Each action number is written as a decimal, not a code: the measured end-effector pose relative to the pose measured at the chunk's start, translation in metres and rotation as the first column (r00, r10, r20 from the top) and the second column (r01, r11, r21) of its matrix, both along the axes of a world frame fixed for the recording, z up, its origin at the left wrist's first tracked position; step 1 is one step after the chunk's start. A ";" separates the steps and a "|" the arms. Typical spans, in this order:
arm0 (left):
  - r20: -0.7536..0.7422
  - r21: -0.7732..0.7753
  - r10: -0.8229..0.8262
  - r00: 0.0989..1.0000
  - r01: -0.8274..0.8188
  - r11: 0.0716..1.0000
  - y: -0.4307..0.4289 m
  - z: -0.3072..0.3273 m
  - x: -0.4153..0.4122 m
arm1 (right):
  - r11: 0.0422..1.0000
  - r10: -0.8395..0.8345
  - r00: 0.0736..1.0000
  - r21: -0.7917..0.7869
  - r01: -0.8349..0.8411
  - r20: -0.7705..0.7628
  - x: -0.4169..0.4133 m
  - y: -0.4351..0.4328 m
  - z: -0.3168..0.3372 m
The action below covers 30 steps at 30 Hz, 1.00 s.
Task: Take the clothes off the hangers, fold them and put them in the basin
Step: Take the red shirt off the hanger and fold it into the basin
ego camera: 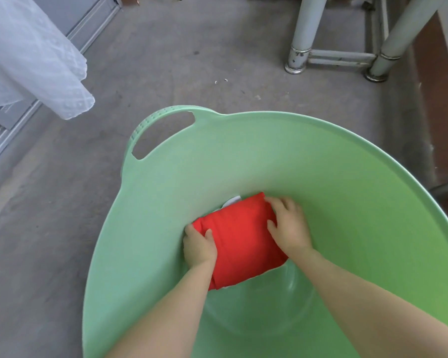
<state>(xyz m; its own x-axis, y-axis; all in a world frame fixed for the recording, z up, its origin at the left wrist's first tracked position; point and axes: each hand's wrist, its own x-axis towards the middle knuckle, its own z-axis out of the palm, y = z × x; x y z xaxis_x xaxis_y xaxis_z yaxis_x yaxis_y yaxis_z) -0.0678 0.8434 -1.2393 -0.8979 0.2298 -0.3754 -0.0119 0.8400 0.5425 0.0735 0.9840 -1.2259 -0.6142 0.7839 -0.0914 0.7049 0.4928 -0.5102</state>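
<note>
Step in hand: by my reading, the setting down of a red folded garment (239,236) low inside the green basin (321,164), against its far-left inner wall

Where the garment is: inside the basin, held between both hands; whether it already rests on the wall or bottom cannot be told

Left hand (198,245): clamped on the near-left edge of the bundle, thumb laid over the top, the other fingers hidden beneath or behind the cloth

Right hand (289,226): on the far-right corner, fingers curled over the edge and the thumb pressing on the top face

Beneath it: a white piece (231,201) peeps out at the far edge of the red bundle; too little shows to say what it is

How it will handle: likely light, soft and limp; the fold has no stiffness of its own and would sag or fall open if lifted by one corner; not fragile, not slippery

Where to take hold: at two opposite edges, as now, pinching through all layers so that the fold keeps; release both sides together, flat

What could go wrong: the sloping, smooth basin wall may let the bundle slide toward the middle and loosen the layers

Left to do: a white lace cloth (36,60) hangs at the upper left, its hanger out of view

Around: the basin stands on a grey concrete floor (166,60); pale metal legs (305,34) of some frame stand beyond it
</note>
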 end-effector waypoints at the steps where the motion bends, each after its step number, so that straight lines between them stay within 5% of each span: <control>1: -0.165 -0.047 -0.139 0.977 0.132 0.990 -0.001 0.009 0.006 | 0.980 0.166 0.985 0.117 -0.160 -0.040 -0.003 -0.001 0.002; 2: -0.315 -0.132 -0.292 0.903 0.263 0.956 -0.001 0.015 0.012 | 0.922 0.349 0.937 0.182 -0.343 -0.001 -0.006 -0.004 0.001; 4: -0.425 -0.271 -0.583 0.692 0.517 0.812 0.000 0.021 0.018 | 0.768 0.611 0.761 0.068 -0.637 0.217 -0.011 -0.012 -0.001; 7: -0.153 -0.402 -0.892 0.425 0.798 0.449 -0.004 0.008 0.016 | 0.779 0.608 0.643 -0.195 -0.596 0.466 -0.010 -0.004 -0.009; 11: 0.207 -0.350 -0.780 0.591 0.789 0.505 -0.019 -0.010 -0.001 | 0.817 0.566 0.633 -0.255 -0.518 0.528 -0.012 0.005 -0.011; 16: 0.286 -0.391 -0.778 0.559 0.810 0.438 -0.007 -0.002 -0.019 | 0.875 0.476 0.769 -0.320 -0.364 0.426 -0.021 -0.002 0.002; 21: 0.188 -0.379 -0.736 0.650 0.740 0.557 0.013 0.059 -0.029 | 0.933 0.216 0.939 -0.341 -0.117 0.268 -0.020 0.003 0.060; 25: 0.204 -0.263 -0.646 0.735 0.677 0.687 0.021 0.147 -0.024 | 0.663 -0.218 0.968 -0.710 0.238 0.121 -0.013 0.003 0.144; 30: 0.235 -0.192 -0.670 0.704 0.710 0.678 0.023 0.241 -0.016 | 0.620 -0.242 0.962 -0.742 0.254 0.128 -0.011 -0.009 0.239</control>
<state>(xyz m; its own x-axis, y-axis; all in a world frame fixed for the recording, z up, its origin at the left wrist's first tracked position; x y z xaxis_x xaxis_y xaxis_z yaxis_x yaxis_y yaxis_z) -0.0839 0.8668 -0.9980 -0.4573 0.6444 -0.6129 0.5710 0.7411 0.3532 0.0622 0.9748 -0.9867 -0.4007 0.5661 -0.7204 0.7521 -0.2457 -0.6115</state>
